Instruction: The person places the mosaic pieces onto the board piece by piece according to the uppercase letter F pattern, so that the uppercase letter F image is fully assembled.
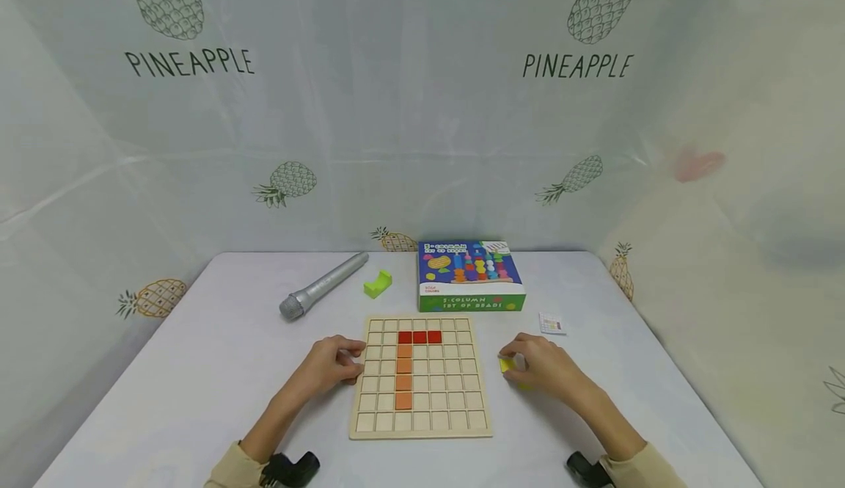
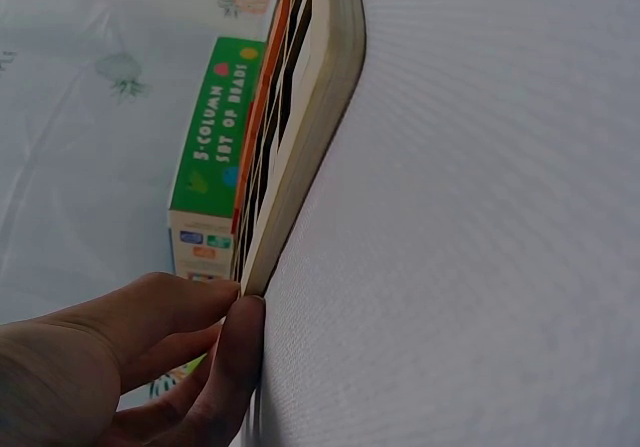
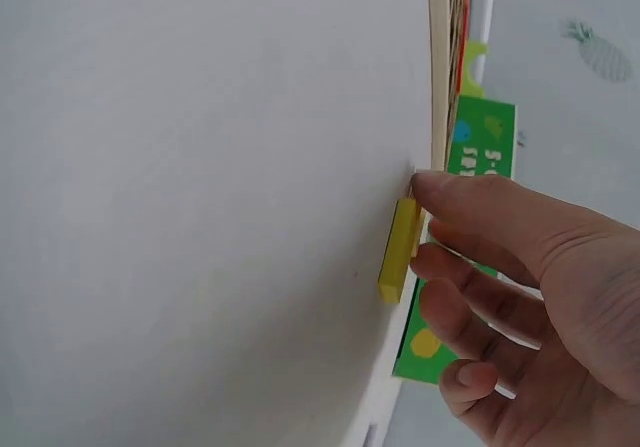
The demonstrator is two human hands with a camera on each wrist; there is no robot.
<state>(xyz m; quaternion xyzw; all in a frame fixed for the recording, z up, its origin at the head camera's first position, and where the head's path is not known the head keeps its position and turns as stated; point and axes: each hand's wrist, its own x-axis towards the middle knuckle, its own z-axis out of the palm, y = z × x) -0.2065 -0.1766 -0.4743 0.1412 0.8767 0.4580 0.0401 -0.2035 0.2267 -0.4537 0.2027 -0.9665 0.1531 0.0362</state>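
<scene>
A wooden grid board [image 1: 422, 435] lies mid-table, with a row of red tiles [image 1: 419, 337] near its far side and a column of orange tiles [image 1: 404, 383] below. At its left edge, my left hand [image 1: 330, 362] pinches the rim between thumb and fingers, which the left wrist view shows on the board's corner [image 2: 290, 197]. Right of the board, my right hand [image 1: 543, 365] has a small yellow tile [image 1: 506, 364] between thumb and forefinger. A yellow block [image 3: 400, 252] shows beside the fingertips in the right wrist view; the hand partly covers the yellow pieces from above.
Behind the board stands a bead-set box [image 1: 472, 277]. A silver microphone [image 1: 323, 286] and a lime-green curved block [image 1: 378, 284] lie at the back left. A small printed card [image 1: 552, 323] lies beyond my right hand. Pineapple-print cloth [image 1: 422, 128] hangs behind the table.
</scene>
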